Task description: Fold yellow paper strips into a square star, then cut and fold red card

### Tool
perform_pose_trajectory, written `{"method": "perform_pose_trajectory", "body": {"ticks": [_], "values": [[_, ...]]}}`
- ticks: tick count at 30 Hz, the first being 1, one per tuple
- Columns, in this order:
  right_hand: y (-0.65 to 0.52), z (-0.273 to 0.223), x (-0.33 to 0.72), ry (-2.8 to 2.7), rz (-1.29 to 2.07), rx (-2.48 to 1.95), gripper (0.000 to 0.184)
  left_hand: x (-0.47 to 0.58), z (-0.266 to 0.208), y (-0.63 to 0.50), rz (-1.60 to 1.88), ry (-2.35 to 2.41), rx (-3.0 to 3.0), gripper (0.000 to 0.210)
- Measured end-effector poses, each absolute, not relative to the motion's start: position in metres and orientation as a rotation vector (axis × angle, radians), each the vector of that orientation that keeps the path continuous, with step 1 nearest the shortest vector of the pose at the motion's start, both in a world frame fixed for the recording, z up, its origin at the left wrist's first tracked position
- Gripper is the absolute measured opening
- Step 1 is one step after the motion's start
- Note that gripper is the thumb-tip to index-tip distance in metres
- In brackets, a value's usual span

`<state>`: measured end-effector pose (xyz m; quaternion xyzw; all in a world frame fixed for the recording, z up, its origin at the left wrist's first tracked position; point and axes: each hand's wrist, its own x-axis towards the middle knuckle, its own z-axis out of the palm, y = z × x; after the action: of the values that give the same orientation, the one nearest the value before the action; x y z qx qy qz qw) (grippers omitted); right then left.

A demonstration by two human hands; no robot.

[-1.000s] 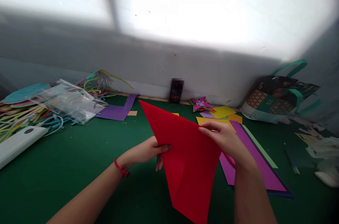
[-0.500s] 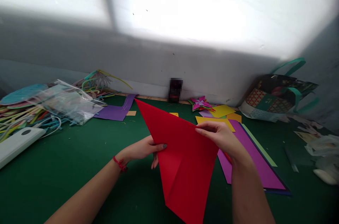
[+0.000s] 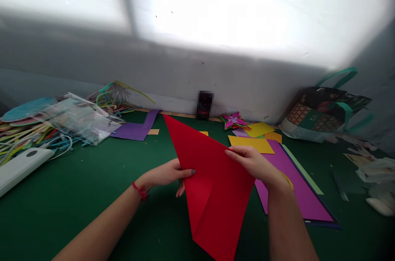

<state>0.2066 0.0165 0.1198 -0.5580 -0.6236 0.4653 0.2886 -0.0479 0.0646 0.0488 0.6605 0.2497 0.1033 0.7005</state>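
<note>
A large folded sheet of red paper (image 3: 206, 162) is held up in front of me, its pointed corner at the upper left and a crease running down its lower part. My left hand (image 3: 169, 173) grips its left edge, thumb on the near face and the other fingers partly hidden behind. With thumb and fingers, my right hand (image 3: 248, 161) pinches the upper right edge. The paper's bottom runs out of view.
Purple paper (image 3: 132, 130) lies behind on the green table (image 3: 101, 195). To the right are yellow sheets (image 3: 253, 144), a magenta sheet (image 3: 296, 187), paper stars (image 3: 234, 121) and a bag (image 3: 321, 113). Pipe cleaners (image 3: 27, 133) and a white power bank (image 3: 24, 166) sit left.
The red paper's upper left corner has shifted slightly right. My right hand has moved a little left and its wrist has turned, showing a yellow band. Both hands keep their hold.
</note>
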Motion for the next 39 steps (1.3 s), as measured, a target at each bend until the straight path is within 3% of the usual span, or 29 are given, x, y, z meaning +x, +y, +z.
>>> {"method": "perform_pose_trajectory", "body": {"ticks": [10,39], "values": [[0.041,0.087,0.215,-1.248,1.360,-1.377,0.036,-0.035,0.037,0.067,0.503,0.768,1.404,0.042],[0.059,0.053,0.232,-0.926,1.252,-1.421,0.031,-0.028,0.025,0.066,0.584,0.784,1.212,0.037]]}}
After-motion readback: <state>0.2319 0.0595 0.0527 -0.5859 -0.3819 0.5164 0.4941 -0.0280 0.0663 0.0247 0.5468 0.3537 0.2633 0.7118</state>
